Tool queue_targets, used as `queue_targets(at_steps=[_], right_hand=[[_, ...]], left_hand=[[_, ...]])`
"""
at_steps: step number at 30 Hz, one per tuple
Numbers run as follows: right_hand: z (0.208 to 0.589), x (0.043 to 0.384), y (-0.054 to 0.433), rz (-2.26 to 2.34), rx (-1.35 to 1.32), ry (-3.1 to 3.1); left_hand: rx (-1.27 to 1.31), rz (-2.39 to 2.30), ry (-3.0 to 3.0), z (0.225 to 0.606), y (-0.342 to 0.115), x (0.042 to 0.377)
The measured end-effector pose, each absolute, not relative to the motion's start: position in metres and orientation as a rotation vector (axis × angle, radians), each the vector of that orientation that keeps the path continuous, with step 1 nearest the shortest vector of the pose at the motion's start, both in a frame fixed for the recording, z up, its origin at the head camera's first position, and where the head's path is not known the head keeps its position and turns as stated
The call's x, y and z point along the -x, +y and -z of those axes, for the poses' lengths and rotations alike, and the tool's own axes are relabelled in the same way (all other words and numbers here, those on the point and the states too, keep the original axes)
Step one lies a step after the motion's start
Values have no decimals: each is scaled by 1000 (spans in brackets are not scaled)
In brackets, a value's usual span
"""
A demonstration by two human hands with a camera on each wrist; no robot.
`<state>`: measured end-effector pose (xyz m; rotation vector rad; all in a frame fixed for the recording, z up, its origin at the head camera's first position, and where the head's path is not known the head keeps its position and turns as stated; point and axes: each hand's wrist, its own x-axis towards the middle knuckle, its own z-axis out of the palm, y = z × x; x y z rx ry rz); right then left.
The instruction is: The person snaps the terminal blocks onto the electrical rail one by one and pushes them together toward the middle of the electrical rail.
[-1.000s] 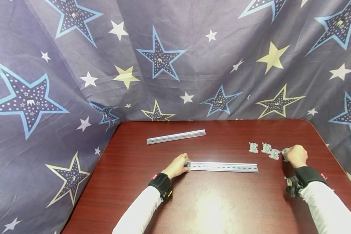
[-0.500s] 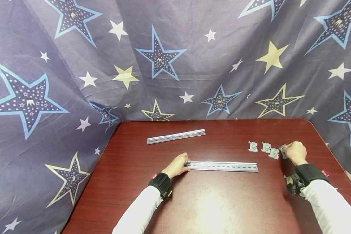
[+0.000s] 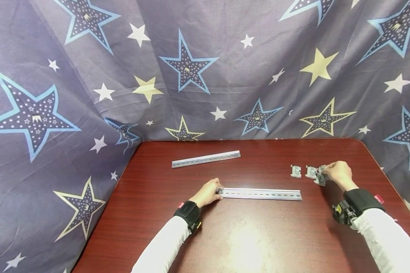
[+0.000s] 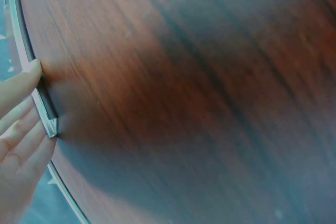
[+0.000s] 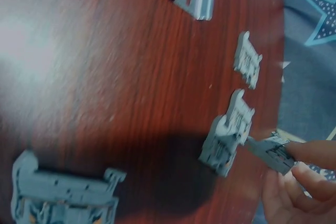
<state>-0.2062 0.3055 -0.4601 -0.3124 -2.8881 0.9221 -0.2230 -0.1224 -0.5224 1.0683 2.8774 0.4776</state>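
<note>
My left hand (image 3: 206,194) grips the left end of a slotted metal DIN rail (image 3: 259,194) on the table; in the left wrist view the thumb (image 4: 26,82) lies on one side of the rail (image 4: 51,125) and the fingers on the other. My right hand (image 3: 341,175) pinches a grey terminal block (image 5: 273,152) between thumb and fingers, tilted, close over two overlapping terminal blocks. Of those two, the nearer (image 5: 216,148) lies partly against the farther (image 5: 240,116). A separate terminal block (image 3: 295,171) lies to their left.
A second DIN rail (image 3: 206,159) lies slanted toward the back of the reddish-brown table (image 3: 259,235). Another grey terminal block (image 5: 65,195) shows large at the lower left of the right wrist view. A star-patterned cloth (image 3: 225,76) hangs behind the table.
My right hand has lifted a terminal block and moved it left, over the neighbouring blocks. The left hand and both rails have stayed in place.
</note>
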Motion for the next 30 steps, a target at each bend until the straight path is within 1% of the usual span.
queue_targets(at_steps=[12, 18, 25, 30], right_hand=[[450, 211, 280, -1001, 194, -2900], [446, 213, 264, -1123, 138, -2892], [448, 218, 249, -1399, 119, -2850], [449, 221, 238, -1395, 79, -2877]], left_hand=[[-1049, -487, 2880, 523, -122, 223], [-1043, -500, 2883, 521, -122, 222], [-1082, -480, 2884, 521, -123, 222], [-1066, -493, 2885, 521, -122, 222]])
